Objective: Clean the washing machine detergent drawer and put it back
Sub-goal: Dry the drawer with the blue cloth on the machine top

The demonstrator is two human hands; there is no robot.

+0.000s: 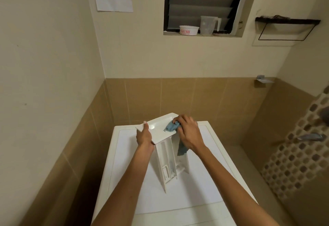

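At centre frame I have the white plastic detergent drawer (165,154) standing on end on the white washing machine top (187,199). My left hand (144,136) clamps the front panel's left edge. My right hand (187,132) presses a bunched blue cloth (171,126) on the panel's right end, fingers curled over it. I'd wipe firmly, bracing well so it won't tip.
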